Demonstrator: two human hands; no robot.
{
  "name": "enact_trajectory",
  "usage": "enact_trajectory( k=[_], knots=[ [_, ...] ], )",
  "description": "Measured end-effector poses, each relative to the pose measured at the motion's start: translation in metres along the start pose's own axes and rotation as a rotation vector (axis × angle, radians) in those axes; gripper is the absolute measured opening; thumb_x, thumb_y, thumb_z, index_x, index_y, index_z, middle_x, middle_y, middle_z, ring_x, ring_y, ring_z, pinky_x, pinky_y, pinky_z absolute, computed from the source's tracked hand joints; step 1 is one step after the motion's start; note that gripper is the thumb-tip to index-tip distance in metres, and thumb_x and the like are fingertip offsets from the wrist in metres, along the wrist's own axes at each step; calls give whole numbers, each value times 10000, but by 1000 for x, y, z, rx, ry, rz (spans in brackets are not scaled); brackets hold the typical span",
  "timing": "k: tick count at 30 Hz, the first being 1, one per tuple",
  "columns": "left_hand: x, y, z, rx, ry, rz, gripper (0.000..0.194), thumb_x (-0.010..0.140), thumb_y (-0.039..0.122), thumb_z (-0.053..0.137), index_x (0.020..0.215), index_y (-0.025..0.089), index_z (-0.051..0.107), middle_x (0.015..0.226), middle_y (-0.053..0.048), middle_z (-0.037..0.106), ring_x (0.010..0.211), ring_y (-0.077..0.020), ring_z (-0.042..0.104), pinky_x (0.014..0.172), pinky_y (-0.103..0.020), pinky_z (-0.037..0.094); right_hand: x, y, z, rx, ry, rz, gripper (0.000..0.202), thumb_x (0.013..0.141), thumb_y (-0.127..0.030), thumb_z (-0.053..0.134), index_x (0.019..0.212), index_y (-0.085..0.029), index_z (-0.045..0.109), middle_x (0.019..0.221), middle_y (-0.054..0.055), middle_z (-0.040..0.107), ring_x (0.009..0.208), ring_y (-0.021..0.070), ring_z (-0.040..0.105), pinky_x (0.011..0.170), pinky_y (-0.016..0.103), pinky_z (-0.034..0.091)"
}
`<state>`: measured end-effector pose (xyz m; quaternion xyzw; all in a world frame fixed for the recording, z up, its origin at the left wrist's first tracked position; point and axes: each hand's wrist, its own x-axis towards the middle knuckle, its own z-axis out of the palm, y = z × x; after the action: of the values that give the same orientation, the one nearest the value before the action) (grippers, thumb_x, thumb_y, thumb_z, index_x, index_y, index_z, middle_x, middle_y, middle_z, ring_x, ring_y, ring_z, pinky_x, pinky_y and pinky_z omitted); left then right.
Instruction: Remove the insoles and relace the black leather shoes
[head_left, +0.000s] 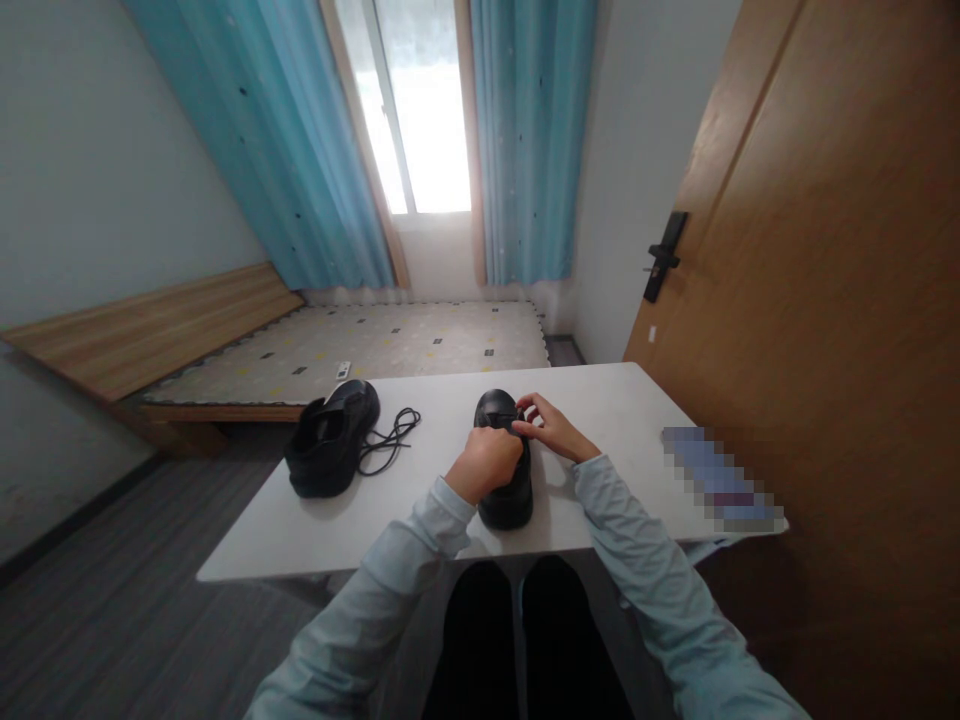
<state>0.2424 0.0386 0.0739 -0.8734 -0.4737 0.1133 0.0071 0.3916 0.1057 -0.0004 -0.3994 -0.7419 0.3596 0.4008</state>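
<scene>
While the left hand (489, 461) lies curled over the near black shoe (507, 505), its hold obscured, the right hand (551, 427) bends loosely at that shoe's right edge, fingers partly spread; grasp undetermined. Shoe upright, smooth, round-toed, mid-bench (585, 500); matching shoe (324, 455) left, beside thin looped lace (391, 440).

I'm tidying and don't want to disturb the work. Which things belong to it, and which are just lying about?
Belonging:
black shoe at both hands
probably the second shoe and black lace beside it

Lying about, apparently:
small white object on the bed
blurred item at the table's right
</scene>
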Motion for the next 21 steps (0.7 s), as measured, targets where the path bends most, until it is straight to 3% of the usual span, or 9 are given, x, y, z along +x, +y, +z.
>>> enact_trajectory(
  k=[7, 21],
  knots=[
    [4, -1, 5, 9, 18, -7, 219, 814, 122, 523, 950, 84, 691, 848, -206, 689, 863, -275, 686, 755, -369, 544, 0, 1, -1, 7, 1, -6, 417, 719, -468, 654, 991, -188, 507, 1014, 61, 542, 783, 146, 532, 640, 293, 486],
    [4, 1, 6, 27, 7, 32, 247, 841, 102, 464, 950, 75, 683, 883, -212, 689, 887, -309, 683, 734, -406, 551, -1, 2, -2, 21, -1, -8, 409, 725, -465, 658, 994, -196, 508, 1029, 61, 540, 779, 148, 540, 634, 301, 511]
  ],
)
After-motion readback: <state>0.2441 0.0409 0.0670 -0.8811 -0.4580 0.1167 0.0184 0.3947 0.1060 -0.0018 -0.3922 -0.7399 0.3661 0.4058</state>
